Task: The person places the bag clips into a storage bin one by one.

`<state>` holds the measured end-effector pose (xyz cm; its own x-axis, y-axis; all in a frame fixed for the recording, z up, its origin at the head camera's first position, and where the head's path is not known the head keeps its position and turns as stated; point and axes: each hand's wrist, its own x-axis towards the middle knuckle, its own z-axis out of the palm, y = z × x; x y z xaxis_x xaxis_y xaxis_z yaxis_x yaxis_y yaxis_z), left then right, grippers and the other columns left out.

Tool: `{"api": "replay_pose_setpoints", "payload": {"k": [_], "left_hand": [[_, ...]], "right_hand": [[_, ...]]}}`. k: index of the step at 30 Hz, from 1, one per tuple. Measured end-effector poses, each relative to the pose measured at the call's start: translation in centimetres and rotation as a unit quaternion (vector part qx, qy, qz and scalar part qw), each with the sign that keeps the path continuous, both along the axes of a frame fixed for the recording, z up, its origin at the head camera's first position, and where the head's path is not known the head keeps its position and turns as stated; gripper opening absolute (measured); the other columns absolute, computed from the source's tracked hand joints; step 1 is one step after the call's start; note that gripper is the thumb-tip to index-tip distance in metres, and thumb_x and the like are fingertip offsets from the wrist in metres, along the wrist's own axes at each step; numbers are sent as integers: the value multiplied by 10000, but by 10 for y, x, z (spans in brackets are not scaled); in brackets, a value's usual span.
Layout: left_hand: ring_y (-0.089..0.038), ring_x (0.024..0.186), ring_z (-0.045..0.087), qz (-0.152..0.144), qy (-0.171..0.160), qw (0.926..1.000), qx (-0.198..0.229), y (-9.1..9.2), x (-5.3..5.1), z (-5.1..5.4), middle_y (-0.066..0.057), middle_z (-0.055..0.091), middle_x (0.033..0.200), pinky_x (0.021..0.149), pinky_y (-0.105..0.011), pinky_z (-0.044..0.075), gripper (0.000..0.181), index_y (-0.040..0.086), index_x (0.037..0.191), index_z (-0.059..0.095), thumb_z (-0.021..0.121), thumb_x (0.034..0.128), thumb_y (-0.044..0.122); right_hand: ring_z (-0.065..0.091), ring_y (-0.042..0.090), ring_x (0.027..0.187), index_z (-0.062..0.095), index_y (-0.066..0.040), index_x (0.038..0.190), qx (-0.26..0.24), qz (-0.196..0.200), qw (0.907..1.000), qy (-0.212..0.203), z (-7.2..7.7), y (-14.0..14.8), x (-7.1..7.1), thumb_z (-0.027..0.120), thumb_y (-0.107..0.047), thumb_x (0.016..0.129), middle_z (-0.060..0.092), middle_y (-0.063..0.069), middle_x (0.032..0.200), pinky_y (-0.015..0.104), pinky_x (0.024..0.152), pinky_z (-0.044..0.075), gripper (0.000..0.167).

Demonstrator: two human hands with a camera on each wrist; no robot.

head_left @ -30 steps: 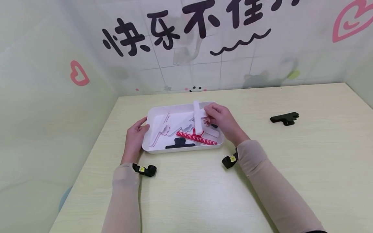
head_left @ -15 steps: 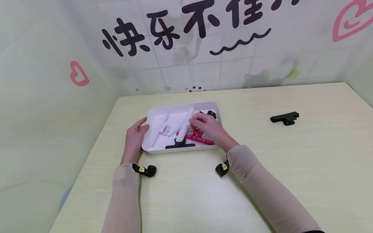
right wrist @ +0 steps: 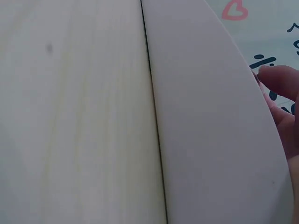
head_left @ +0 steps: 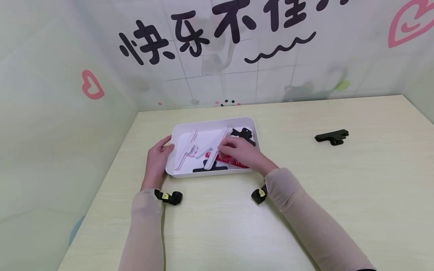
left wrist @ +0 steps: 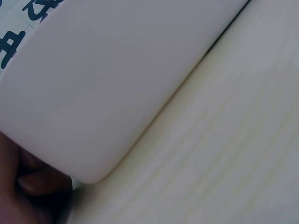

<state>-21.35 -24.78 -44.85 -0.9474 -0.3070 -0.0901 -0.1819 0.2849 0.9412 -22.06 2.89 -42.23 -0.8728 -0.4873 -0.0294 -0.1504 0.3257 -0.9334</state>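
A shallow white tray (head_left: 190, 174) stands on the table, and my left hand (head_left: 157, 160) grips its left end, thumb at the rim. In the left wrist view curled fingers (left wrist: 44, 179) show beside the tray's corner. My right hand (head_left: 242, 150) reaches over the front wall and pinches a white bag clip (head_left: 212, 157), slanting inside the tray. A red clip with a keyboard pattern (head_left: 230, 161) lies partly under that hand. Around it lie pale pink-white clips (head_left: 184, 157), a black clip (head_left: 200, 169) at the front, and a black clip (head_left: 245, 134) at the back right.
Apart from the tray, another black clip (head_left: 332, 137) lies on the table (head_left: 217, 226) to the right. A printed wall cloth (head_left: 217, 86) hangs behind the table's back edge. Each wrist wears a small black camera (head_left: 173, 198).
My right hand has moved left and down into the tray with the white clip, uncovering the black clip at the back right. The left hand and tray stay in place.
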Motion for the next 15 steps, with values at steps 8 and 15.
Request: {"api": "replay_pose_setpoints", "payload": {"k": [8, 15], "left_hand": [[-150, 738, 469, -33, 26, 10000, 68, -1, 0, 1, -57, 497, 905, 566, -197, 432, 402, 303, 1281, 486, 545, 884, 331], [-149, 738, 466, -12, -12, 10000, 8, -1, 0, 1, -50, 493, 902, 564, -191, 429, 406, 311, 1281, 484, 545, 882, 342]], "right_hand": [[577, 232, 766, 601, -115, 976, 120, 207, 9988, -417, 8, -3, 6, 540, -272, 897, 600, 91, 867, 329, 707, 474, 186], [586, 248, 740, 602, -128, 986, 66, 343, 9987, -360, 8, -3, 7, 552, -267, 890, 596, 92, 931, 331, 673, 484, 176]]}}
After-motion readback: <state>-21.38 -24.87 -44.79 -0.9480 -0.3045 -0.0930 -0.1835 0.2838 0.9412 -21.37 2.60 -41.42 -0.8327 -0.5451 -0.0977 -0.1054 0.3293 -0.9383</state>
